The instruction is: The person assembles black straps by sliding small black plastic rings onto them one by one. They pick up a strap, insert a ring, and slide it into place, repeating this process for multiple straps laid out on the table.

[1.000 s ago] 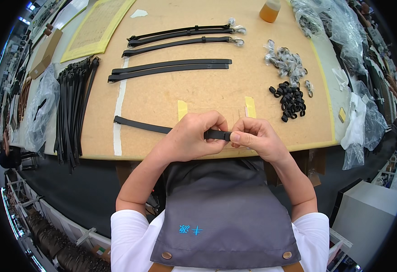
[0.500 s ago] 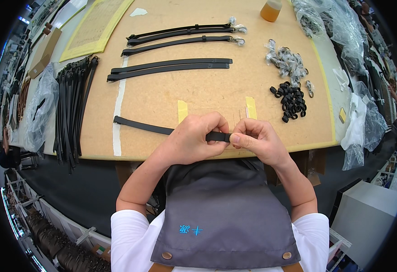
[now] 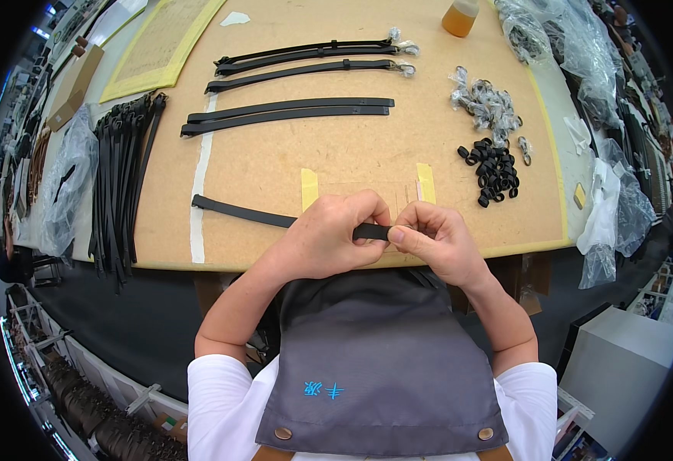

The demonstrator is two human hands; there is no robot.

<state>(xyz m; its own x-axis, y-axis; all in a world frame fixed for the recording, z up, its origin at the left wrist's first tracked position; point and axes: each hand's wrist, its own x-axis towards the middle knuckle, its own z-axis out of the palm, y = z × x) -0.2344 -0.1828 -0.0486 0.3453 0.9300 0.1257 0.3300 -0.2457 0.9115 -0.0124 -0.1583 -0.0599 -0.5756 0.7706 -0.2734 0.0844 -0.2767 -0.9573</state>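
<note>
Fingers (image 3: 399,235) have edged closer — less black strap (image 3: 370,231) shows between.

Strap (image 3: 244,211): middle hidden behind my left fingers (image 3: 369,203), right tip under my right fingers (image 3: 429,213). Bottle (image 3: 459,19), up-right of strap: top cut off. Yellow-edged board (image 3: 160,50), up-left of strap: far end cut off. Clips (image 3: 487,107), up-right of strap but closer: details lost under plastic wrap (image 3: 459,75).

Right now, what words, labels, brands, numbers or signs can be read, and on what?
Dark grey apron: two blue characters, legible but not copied here.
Yellow-edged sheet: any markings too faint to read.
Cardboard box: any print too small to read.
</note>
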